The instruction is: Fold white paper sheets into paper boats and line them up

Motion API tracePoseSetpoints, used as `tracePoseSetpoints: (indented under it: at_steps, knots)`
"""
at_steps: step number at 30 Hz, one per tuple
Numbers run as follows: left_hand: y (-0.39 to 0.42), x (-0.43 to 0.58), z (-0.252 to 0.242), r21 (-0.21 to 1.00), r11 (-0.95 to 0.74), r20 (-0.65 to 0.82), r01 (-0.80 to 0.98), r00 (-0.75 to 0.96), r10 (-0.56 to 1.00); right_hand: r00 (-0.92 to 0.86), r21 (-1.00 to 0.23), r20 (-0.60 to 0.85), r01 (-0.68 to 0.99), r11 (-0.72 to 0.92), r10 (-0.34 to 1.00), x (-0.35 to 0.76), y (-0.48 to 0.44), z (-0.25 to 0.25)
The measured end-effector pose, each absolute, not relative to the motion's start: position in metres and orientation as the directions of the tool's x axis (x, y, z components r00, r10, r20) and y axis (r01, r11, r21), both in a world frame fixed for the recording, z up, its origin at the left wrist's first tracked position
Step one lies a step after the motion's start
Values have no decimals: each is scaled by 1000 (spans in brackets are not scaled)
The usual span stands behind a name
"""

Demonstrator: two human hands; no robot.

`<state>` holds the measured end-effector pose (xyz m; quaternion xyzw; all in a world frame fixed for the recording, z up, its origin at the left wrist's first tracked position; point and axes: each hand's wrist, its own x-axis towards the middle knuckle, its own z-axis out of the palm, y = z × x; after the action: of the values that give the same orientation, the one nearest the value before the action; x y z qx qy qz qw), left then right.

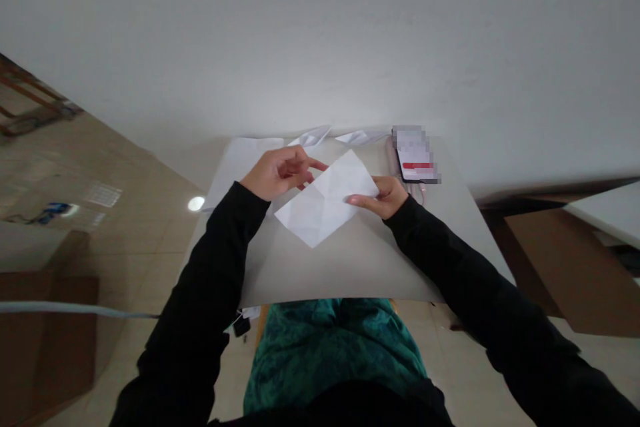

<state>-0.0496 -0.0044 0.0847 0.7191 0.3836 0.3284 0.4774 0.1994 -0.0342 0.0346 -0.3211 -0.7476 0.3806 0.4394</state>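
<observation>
A creased sheet of white paper [323,203] is raised over the white table [340,273], tilted with one corner toward me. My right hand [383,195] grips its right corner, thumb on the top face and fingers behind. At the upper left edge is my left hand [287,172], its fingers apart and the index fingertip by the paper's edge; part of the fingers is hidden behind the sheet. Folded white paper pieces [313,137] lie at the table's back edge, with another folded piece [354,137] to their right.
A phone [414,157] with a cable lies at the table's back right. More white paper [245,157] is at the back left. A wall [330,33] rises behind the table. Cardboard boxes stand on the floor at the left [65,333] and right [575,267].
</observation>
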Motion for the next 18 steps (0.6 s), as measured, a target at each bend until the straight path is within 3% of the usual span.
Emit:
tracePoseSetpoints:
  at_steps: [4, 8, 11, 18]
  knots:
    - [-11, -47, 91, 930, -216, 3, 298, 581, 814, -409, -878, 340, 184, 441, 847, 202, -36, 41]
    - [-16, -36, 92, 893, -313, 62, 323, 602, 796, -450, -880, 301, 208, 426, 841, 203, -35, 42]
    - [-19, -25, 82, 884, -280, 76, 374, 476, 876, -453, -891, 284, 202, 407, 845, 201, -37, 43]
    - [-31, -5, 57, 940, -227, 140, 255, 317, 938, -179, -922, 270, 234, 307, 946, 191, -44, 44]
